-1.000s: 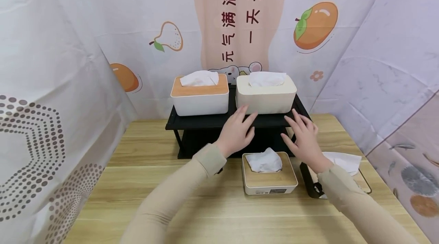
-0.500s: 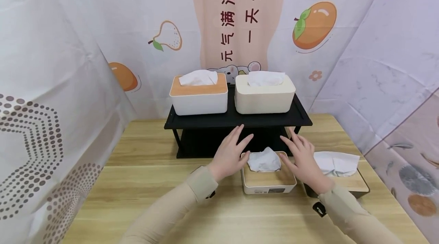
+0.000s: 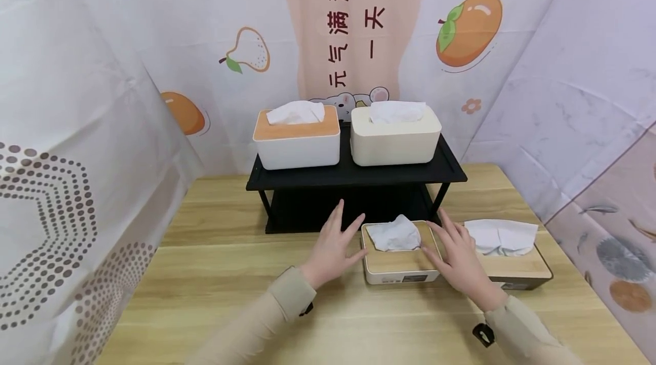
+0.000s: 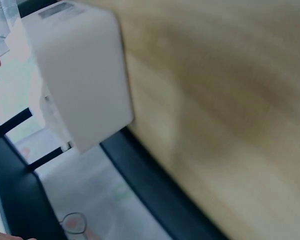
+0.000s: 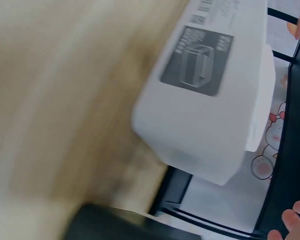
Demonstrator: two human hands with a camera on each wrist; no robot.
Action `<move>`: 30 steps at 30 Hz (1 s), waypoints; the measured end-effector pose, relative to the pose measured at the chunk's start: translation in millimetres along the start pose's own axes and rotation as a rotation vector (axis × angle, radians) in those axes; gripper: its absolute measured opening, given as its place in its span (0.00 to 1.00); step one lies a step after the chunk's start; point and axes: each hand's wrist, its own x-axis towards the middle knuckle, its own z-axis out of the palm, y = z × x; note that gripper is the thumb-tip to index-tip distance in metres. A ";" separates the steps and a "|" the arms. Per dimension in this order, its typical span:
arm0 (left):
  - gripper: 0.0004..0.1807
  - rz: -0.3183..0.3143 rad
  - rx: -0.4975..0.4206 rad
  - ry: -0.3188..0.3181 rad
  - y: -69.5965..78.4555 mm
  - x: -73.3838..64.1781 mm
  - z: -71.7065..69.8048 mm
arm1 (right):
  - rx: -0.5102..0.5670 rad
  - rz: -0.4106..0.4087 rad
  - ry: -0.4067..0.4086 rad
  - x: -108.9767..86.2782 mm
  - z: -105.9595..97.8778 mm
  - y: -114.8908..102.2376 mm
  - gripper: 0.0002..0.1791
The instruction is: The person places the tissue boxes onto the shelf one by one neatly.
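Note:
A white tissue box with a wooden lid point(image 3: 400, 262) stands on the table in front of the black rack, a tissue point(image 3: 394, 234) sticking up from its slot. My left hand point(image 3: 330, 251) hovers just left of this box, fingers spread, holding nothing. On the other side, my right hand point(image 3: 458, 257) has its fingers spread over the box's right edge; whether they touch it I cannot tell. Both wrist views show the box's white side close up, and the right one shows its printed label point(image 5: 197, 60). Only a few fingertips enter the wrist views.
Two more tissue boxes, one white with an orange-brown lid point(image 3: 297, 151) and one cream point(image 3: 394, 148), sit on the black rack's top shelf point(image 3: 345, 174). A dark-sided tissue box point(image 3: 528, 282) stands right of my right hand. Printed cloth point(image 3: 179, 23) hangs behind.
Both hands have come down and back from the rack's top shelf to the low tissue box. My left hand also shifted left. The boxes stay in place.

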 end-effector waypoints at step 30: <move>0.51 -0.065 -0.134 -0.355 17.5 -3.1 66.1 | 0.066 0.098 -0.222 -28.7 37.5 14.7 0.60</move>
